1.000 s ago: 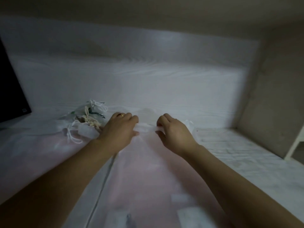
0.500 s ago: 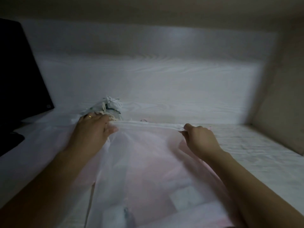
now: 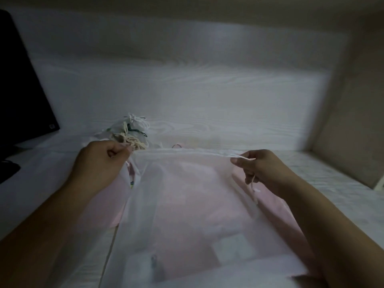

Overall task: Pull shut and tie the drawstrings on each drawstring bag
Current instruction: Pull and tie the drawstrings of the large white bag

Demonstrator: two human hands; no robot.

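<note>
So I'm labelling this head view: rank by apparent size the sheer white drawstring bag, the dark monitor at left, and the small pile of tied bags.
1. Sheer white drawstring bag, though nearest the camera.
2. Dark monitor, cropped by the frame.
3. Small pile of tied bags.

A white wood-grain tabletop (image 3: 207, 100) carries everything. Directly on it, past the left hand's (image 3: 99, 163) pinch, lies a small heap of sheer bags (image 3: 128, 132) with white, cream and dark green cords tangled on top. Pink fabric (image 3: 276, 198) lies flat on the surface below and between the two grips, under the sheer white bag (image 3: 187, 215) that drapes down toward the viewer.
</note>
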